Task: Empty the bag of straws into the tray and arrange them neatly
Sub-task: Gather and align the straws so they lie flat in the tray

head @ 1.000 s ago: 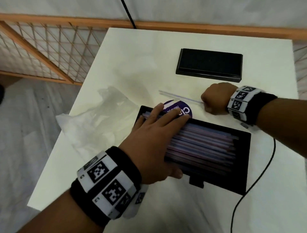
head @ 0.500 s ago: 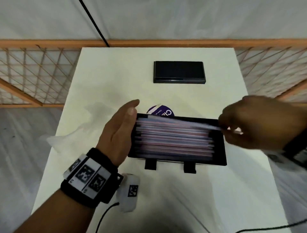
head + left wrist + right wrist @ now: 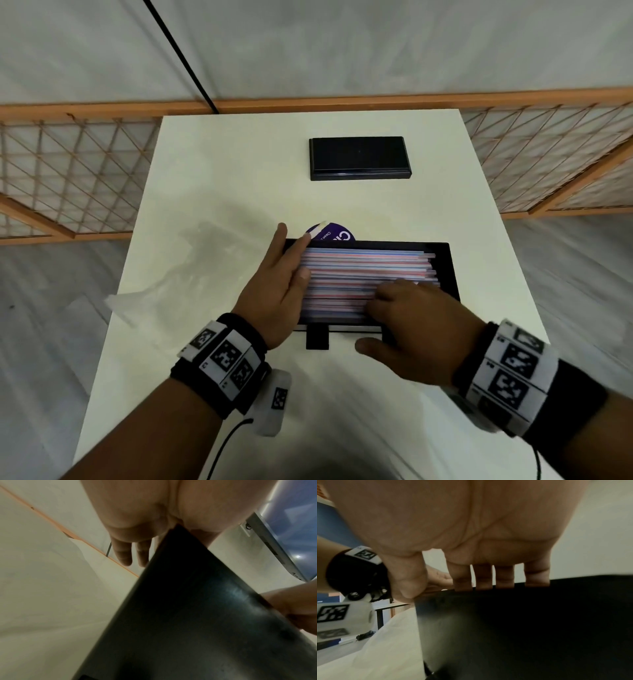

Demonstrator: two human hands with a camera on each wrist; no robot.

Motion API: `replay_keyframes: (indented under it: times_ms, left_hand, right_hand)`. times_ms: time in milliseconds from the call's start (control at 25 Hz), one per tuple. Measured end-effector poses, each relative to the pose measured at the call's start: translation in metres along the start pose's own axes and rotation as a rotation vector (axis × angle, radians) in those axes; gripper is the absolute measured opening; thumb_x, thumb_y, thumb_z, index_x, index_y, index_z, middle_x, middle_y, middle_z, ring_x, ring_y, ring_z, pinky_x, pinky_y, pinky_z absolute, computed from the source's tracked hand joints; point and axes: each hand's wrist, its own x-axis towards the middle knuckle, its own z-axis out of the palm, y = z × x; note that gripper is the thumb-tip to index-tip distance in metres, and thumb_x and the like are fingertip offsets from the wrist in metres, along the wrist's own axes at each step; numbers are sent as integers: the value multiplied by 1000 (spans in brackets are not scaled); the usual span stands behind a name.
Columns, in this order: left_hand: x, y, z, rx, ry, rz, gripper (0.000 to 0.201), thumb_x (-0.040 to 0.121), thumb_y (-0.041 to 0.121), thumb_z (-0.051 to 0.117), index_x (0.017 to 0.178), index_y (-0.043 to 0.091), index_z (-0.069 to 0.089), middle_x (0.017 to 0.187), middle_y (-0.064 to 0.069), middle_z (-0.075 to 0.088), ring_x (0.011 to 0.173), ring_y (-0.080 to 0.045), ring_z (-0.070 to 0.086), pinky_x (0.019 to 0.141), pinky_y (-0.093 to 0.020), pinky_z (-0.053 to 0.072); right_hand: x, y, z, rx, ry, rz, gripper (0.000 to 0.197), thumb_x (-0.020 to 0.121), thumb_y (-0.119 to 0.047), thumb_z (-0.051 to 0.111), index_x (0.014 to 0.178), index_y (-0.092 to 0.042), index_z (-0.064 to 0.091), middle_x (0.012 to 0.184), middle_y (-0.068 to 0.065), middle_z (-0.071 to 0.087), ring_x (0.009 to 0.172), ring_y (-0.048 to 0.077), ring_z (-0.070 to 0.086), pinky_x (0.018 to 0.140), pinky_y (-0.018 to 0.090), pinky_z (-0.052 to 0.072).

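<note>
A black tray (image 3: 448,270) holds several pink, blue and white straws (image 3: 363,270) lying lengthwise. My left hand (image 3: 291,270) stands on edge at the tray's left end, its straight fingers pressed against the straw ends. My right hand (image 3: 394,305) lies flat on the near straws, fingers pointing left, thumb outside the near rim. The left wrist view shows my left hand (image 3: 133,550) against the tray wall (image 3: 188,615). In the right wrist view my right hand (image 3: 488,574) reaches over the tray rim (image 3: 522,615). The empty clear bag (image 3: 164,284) lies left of the tray.
A second black tray-like piece (image 3: 359,158) lies at the back of the white table (image 3: 239,178). A purple label (image 3: 334,234) pokes out behind the tray. Wooden lattice railings (image 3: 68,178) flank the table. Cables hang from both wrists.
My right hand carried a loose straw from the table to the tray, then came down flat on the near straws. My left hand turned from lying on the straws to standing against their left ends.
</note>
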Motion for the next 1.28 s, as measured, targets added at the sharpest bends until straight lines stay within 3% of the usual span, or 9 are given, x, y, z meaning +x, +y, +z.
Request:
replay_keyframes:
  times_ms: [160, 240, 360, 480, 560, 720, 840, 920, 1280]
  left_hand:
    - [-4, -4, -2, -85, 28, -71, 58, 109, 28, 39, 162, 27, 15, 165, 9, 23, 147, 0, 22, 118, -15, 21]
    - [-6, -2, 0, -139, 16, -147, 62, 109, 32, 38, 163, 28, 9, 150, 18, 34, 134, -2, 38, 107, -18, 30]
    - [-7, -4, 2, -204, 34, -145, 61, 102, 50, 35, 159, 33, 22, 143, 21, 50, 121, -1, 54, 95, -15, 38]
    - [-7, -6, 5, -242, 65, -134, 51, 98, 55, 34, 145, 36, 41, 122, 20, 63, 108, 7, 59, 83, -8, 42]
    - [-7, 0, 8, -274, 83, -180, 40, 105, 49, 38, 142, 35, 44, 116, 23, 62, 103, 8, 58, 77, -4, 40]
    - [-1, 14, 4, -365, 127, -313, 54, 98, 64, 41, 140, 29, 47, 122, 8, 62, 115, -19, 61, 96, -31, 46]
    - [3, 18, -7, -562, 176, -280, 77, 80, 84, 38, 132, 31, 58, 126, 6, 69, 119, -18, 64, 106, -41, 48]
    - [7, 22, -16, -777, 198, -297, 68, 91, 78, 38, 128, 29, 66, 123, 3, 74, 117, -17, 68, 107, -43, 49]
    - [4, 19, -27, -884, 194, -326, 61, 98, 65, 26, 121, 30, 70, 115, 5, 78, 107, -8, 72, 91, -31, 51]
  right_hand:
    - [-9, 0, 15, 79, 31, 36, 56, 84, -69, 35, 110, -27, 60, 109, -8, 58, 103, 20, 56, 87, 38, 46]
    - [-17, 11, 17, 202, 222, 94, 46, 84, -57, 52, 111, -21, 61, 107, -3, 61, 99, 23, 59, 84, 40, 50]
    - [-29, 33, 23, 330, 541, 469, 47, 80, -34, 71, 119, -12, 59, 105, 6, 60, 95, 29, 60, 78, 32, 47]
    - [-30, 37, 35, 583, 415, 773, 44, 92, -34, 61, 129, -11, 53, 110, 11, 65, 101, 32, 61, 77, 29, 38]
    - [-22, 35, 46, 715, 417, 764, 26, 99, -26, 49, 118, -11, 60, 103, 12, 70, 98, 36, 62, 71, 29, 32]
    - [-16, 32, 27, 673, 568, 702, 21, 100, -14, 46, 86, -11, 61, 76, 9, 63, 84, 40, 60, 61, 31, 21]
    - [-27, 31, -17, 535, 765, 595, 26, 94, -21, 43, 79, -11, 62, 67, 11, 63, 69, 37, 56, 59, 33, 21]
    - [-26, 20, -45, 436, 869, 488, 24, 89, -23, 40, 73, -13, 55, 59, 5, 54, 59, 31, 50, 57, 32, 19]
    - [-18, 17, -32, 419, 817, 389, 33, 89, -27, 35, 93, -10, 63, 73, 9, 65, 70, 33, 58, 60, 36, 33]
